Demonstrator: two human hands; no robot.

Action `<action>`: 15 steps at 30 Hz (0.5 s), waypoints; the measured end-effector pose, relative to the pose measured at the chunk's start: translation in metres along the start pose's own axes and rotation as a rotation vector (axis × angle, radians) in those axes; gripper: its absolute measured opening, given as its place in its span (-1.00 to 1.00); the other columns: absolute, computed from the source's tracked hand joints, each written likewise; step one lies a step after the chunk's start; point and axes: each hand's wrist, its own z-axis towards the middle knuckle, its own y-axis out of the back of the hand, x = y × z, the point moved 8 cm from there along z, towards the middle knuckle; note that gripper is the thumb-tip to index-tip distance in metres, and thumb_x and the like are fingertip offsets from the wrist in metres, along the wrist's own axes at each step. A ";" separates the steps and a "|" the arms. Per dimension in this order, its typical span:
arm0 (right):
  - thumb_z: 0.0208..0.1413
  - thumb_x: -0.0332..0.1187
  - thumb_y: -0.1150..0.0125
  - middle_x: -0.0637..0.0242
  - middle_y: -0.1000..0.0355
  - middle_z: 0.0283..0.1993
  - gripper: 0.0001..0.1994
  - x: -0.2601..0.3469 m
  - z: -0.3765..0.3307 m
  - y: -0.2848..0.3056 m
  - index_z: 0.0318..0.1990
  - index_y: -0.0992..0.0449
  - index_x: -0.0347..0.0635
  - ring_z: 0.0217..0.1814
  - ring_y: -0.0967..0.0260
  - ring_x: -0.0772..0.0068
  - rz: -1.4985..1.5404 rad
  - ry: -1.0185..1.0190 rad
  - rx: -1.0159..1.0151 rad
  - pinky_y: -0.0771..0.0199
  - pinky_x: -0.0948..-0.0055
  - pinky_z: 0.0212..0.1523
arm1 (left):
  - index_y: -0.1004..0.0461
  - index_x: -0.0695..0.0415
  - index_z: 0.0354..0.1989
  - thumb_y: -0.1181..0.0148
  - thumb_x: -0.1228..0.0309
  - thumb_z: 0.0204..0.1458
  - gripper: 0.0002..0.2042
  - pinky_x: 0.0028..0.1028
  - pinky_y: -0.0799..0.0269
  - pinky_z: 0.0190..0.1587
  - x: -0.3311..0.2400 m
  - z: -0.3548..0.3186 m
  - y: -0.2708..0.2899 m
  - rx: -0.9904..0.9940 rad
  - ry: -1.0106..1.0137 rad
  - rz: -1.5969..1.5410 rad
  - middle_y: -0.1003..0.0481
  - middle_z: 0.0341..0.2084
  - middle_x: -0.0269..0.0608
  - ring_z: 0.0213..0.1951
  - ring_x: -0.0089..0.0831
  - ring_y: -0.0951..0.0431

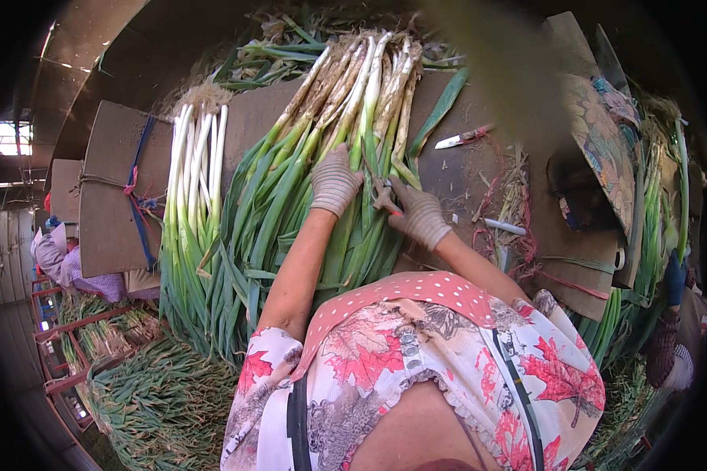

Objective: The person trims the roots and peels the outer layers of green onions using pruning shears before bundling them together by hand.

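A wide pile of unpeeled green onions (346, 102) lies across the brown table (463, 177), roots at the far end and leaves toward me. My left hand (335, 182), in a knitted grey glove, lies on the stalks with its fingers curled over them. Just to its right, my gloved right hand (418, 216) is closed around a small tool with a reddish handle (386, 196), its tip against the onion leaves. Both hands are near the middle of the pile.
A row of cleaned white-stemmed onions (196, 169) lies to the left, beside cardboard tied with blue cord (114, 188). A small knife (462, 140) rests on the table at the back right. Other people work at far left (63, 263) and right (674, 279). Onion heaps (157, 400) fill the lower left.
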 end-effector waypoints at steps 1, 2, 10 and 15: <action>-0.14 -0.19 -0.26 -0.02 -0.46 0.01 -0.17 -0.004 0.015 0.004 0.36 -0.12 -0.18 0.03 -0.44 -0.04 -0.010 -0.035 -0.017 -0.45 0.13 0.00 | -0.36 0.19 0.13 -0.34 0.10 -0.16 -0.34 -0.20 -0.41 0.09 0.000 0.002 -0.004 0.074 0.023 0.013 -0.48 -0.02 0.06 0.02 -0.05 -0.50; -0.13 -0.18 -0.25 -0.02 -0.46 0.04 -0.18 -0.007 0.030 0.010 0.36 -0.11 -0.18 0.05 -0.45 -0.03 -0.020 -0.069 -0.034 -0.45 0.14 0.01 | -0.35 0.18 0.16 -0.32 0.08 -0.15 -0.32 -0.21 -0.40 0.10 0.000 0.003 -0.008 0.147 0.046 0.026 -0.47 0.01 0.07 0.04 -0.05 -0.49; -0.08 -0.06 -0.22 -0.01 -0.55 -0.13 -0.34 -0.049 0.136 0.082 0.22 -0.28 -0.05 -0.05 -0.51 0.00 -0.055 -0.171 -0.196 -0.48 0.14 -0.03 | -0.37 0.14 0.13 -0.32 0.10 -0.13 -0.37 -0.24 -0.40 0.07 0.000 -0.041 -0.002 0.147 0.021 -0.027 -0.49 -0.13 0.04 -0.02 -0.07 -0.49; -0.12 -0.06 -0.23 -0.05 -0.54 -0.15 -0.40 -0.038 0.140 0.076 0.12 -0.34 -0.06 -0.07 -0.51 -0.02 -0.037 -0.126 -0.125 -0.48 0.11 -0.06 | -0.40 0.14 0.09 -0.35 0.19 -0.17 -0.40 -0.22 -0.41 0.05 0.016 -0.067 0.002 0.117 0.005 -0.221 -0.49 -0.10 0.04 -0.03 -0.08 -0.51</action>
